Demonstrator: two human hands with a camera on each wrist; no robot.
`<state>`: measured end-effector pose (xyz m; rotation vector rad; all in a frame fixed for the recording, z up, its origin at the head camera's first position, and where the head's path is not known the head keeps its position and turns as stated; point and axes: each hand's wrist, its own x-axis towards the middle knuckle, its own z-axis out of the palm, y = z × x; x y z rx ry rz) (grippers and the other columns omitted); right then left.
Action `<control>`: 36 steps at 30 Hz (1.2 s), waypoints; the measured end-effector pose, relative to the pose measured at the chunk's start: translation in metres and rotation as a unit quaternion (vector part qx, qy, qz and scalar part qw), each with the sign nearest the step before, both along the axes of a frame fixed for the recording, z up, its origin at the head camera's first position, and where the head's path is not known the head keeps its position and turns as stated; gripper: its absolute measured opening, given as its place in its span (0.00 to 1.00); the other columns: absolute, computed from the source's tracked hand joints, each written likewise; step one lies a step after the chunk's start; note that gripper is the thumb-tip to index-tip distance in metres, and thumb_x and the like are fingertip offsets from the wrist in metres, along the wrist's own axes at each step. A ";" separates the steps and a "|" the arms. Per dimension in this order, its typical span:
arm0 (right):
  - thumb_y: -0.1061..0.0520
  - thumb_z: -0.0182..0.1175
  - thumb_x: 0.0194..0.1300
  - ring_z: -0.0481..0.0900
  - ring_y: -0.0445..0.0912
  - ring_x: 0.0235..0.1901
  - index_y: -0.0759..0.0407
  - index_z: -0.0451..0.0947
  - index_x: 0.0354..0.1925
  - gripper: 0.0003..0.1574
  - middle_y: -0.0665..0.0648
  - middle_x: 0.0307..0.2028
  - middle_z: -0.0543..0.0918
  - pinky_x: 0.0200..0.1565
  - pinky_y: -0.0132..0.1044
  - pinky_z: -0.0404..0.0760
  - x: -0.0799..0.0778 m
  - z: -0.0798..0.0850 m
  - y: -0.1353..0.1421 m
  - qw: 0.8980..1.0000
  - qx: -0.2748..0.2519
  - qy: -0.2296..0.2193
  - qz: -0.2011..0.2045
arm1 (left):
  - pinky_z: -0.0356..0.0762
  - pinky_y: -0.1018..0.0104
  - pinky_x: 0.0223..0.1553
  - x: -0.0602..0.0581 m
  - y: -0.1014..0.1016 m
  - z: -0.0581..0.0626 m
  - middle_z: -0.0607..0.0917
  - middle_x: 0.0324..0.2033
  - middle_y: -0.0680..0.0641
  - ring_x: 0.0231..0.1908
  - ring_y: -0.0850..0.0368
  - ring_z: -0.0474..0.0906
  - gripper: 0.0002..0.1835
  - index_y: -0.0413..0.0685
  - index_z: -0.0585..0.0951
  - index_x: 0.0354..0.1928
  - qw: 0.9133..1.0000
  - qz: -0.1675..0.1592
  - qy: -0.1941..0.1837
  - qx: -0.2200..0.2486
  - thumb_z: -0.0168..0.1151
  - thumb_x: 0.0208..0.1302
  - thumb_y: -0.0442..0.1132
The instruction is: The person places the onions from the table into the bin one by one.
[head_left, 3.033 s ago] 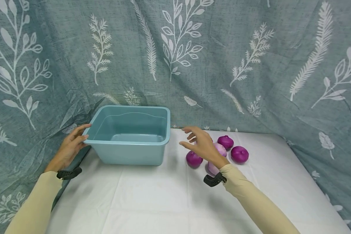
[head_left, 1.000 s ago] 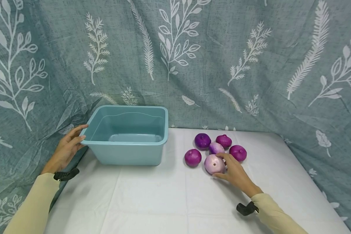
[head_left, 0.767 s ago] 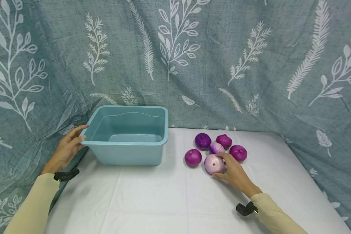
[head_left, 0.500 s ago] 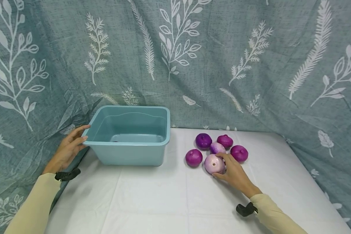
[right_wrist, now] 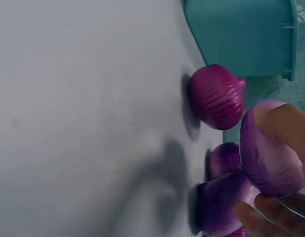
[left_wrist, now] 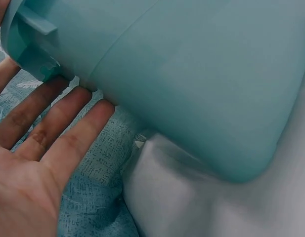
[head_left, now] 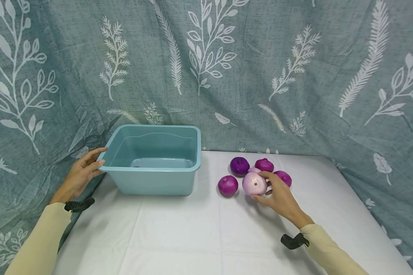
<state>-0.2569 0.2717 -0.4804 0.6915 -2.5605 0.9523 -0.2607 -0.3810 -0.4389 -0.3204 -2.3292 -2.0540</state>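
Observation:
My right hand (head_left: 280, 196) holds a pale pink-purple onion (head_left: 254, 184) between thumb and fingers, lifted a little off the white cloth. In the right wrist view the held onion (right_wrist: 271, 153) has the thumb pressed on its side. Around it lie a magenta onion (head_left: 228, 186), a dark purple onion (head_left: 239, 166), another magenta onion (head_left: 264, 165), one partly hidden by the fingers (head_left: 283, 178), and a pale one mostly covered. My left hand (head_left: 79, 173) touches the left rim of a teal plastic basin (head_left: 151, 181); its fingers lie straight against the outer wall in the left wrist view.
Patterned grey-green fabric (head_left: 227, 76) hangs behind and at both sides of the white-covered table (head_left: 179, 233). The basin stands at the back left. A small purplish-red sliver (head_left: 137, 166) shows inside it above the front rim; its shape is hidden.
My right hand has moved from above the onions to the front pale one, gripped it and raised it slightly. The left hand stays at the basin's rim. A purplish sliver has appeared in the basin.

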 end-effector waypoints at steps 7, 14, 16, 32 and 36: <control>0.54 0.84 0.50 0.83 0.46 0.43 0.58 0.70 0.68 0.52 0.55 0.56 0.79 0.40 0.44 0.89 -0.006 0.019 -0.011 1.000 -0.024 -0.008 0.009 | 0.79 0.72 0.54 -0.001 0.003 0.000 0.57 0.77 0.42 0.68 0.57 0.61 0.30 0.54 0.61 0.80 1.000 0.012 0.001 -0.022 0.55 0.81 0.41; 0.50 0.84 0.51 0.84 0.45 0.42 0.54 0.71 0.67 0.49 0.53 0.54 0.80 0.39 0.37 0.89 -0.013 0.034 -0.030 0.998 -0.051 -0.037 0.019 | 0.79 0.71 0.55 -0.001 0.004 -0.001 0.58 0.76 0.44 0.67 0.58 0.63 0.30 0.56 0.61 0.80 1.000 0.014 -0.005 -0.018 0.55 0.81 0.42; 0.51 0.83 0.52 0.84 0.46 0.42 0.54 0.71 0.67 0.49 0.54 0.54 0.80 0.39 0.36 0.89 -0.015 0.037 -0.036 0.997 -0.058 -0.040 0.027 | 0.79 0.71 0.55 -0.001 0.004 -0.001 0.58 0.76 0.43 0.67 0.57 0.62 0.30 0.56 0.61 0.80 1.000 0.013 -0.007 -0.018 0.54 0.81 0.43; 0.49 0.83 0.52 0.85 0.47 0.43 0.54 0.71 0.67 0.49 0.55 0.56 0.78 0.42 0.40 0.89 -0.034 0.060 -0.080 0.995 -0.074 -0.048 0.043 | 0.80 0.70 0.54 -0.003 0.004 -0.003 0.52 0.79 0.44 0.72 0.53 0.56 0.30 0.57 0.61 0.80 1.000 0.005 -0.014 -0.009 0.54 0.81 0.44; 0.50 0.83 0.53 0.85 0.46 0.43 0.55 0.71 0.67 0.48 0.55 0.55 0.79 0.43 0.40 0.89 -0.037 0.065 -0.091 0.995 -0.076 -0.039 0.055 | 0.80 0.69 0.55 -0.003 0.005 -0.001 0.51 0.79 0.44 0.73 0.53 0.56 0.31 0.57 0.60 0.81 1.000 0.006 -0.016 -0.009 0.54 0.81 0.45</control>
